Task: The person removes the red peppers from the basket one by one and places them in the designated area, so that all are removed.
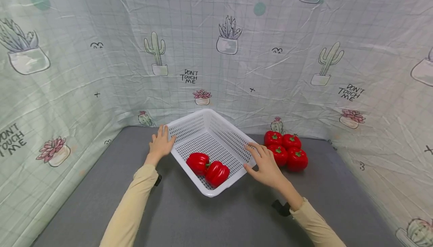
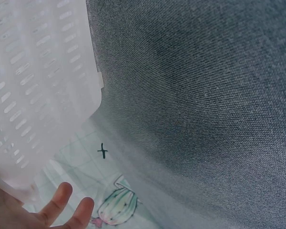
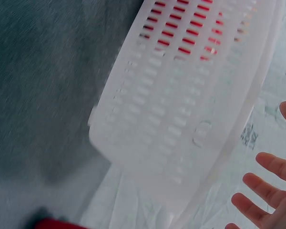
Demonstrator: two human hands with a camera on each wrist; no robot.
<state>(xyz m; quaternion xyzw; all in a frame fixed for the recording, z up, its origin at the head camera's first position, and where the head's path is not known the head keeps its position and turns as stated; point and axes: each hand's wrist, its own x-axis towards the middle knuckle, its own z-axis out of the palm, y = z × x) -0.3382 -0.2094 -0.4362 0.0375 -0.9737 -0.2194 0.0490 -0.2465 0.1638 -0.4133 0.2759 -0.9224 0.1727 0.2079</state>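
A white perforated plastic basket (image 1: 189, 129) stands on the grey surface, a corner toward me. Inside, near its front corner, lie two red bell peppers, one on the left (image 1: 197, 163) and one on the right (image 1: 217, 173). My left hand (image 1: 160, 144) is at the basket's left corner, fingers extended, thumb by the rim. Whether it presses on the rim is hard to tell. At the right corner my right hand (image 1: 267, 167) has its fingers spread. In the right wrist view those fingers (image 3: 264, 191) are apart from the basket wall (image 3: 148, 129).
Several red bell peppers (image 1: 297, 159) are grouped right of the basket, just beyond my right hand. A cactus-printed cloth (image 1: 250, 70) hangs behind and on both sides of the grey tabletop (image 1: 216, 224). A black band (image 1: 281, 208) is on my right wrist.
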